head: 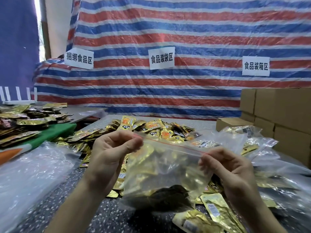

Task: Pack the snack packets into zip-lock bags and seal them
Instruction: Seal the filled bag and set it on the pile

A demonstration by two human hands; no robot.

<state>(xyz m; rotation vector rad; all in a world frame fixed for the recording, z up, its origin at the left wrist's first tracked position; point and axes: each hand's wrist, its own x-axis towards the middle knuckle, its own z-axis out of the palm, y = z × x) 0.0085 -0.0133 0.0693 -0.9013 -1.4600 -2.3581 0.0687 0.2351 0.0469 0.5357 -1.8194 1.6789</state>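
A clear zip-lock bag (166,167) with a red zip line along its top hangs between my hands above the table. Gold snack packets show through its plastic. My left hand (111,153) pinches the left end of the zip strip. At the right end of the strip, my right hand (228,169) pinches it between thumb and fingers. Behind the bag lies a heap of loose gold snack packets (151,128). More packets (210,214) lie under and right of the bag.
Empty clear bags (30,170) lie at the left, filled bags (249,140) at the right. Cardboard boxes (277,118) are stacked at far right. Another pile of packets (25,120) sits at far left. A striped tarp (185,39) with paper signs hangs behind the speckled table (80,212).
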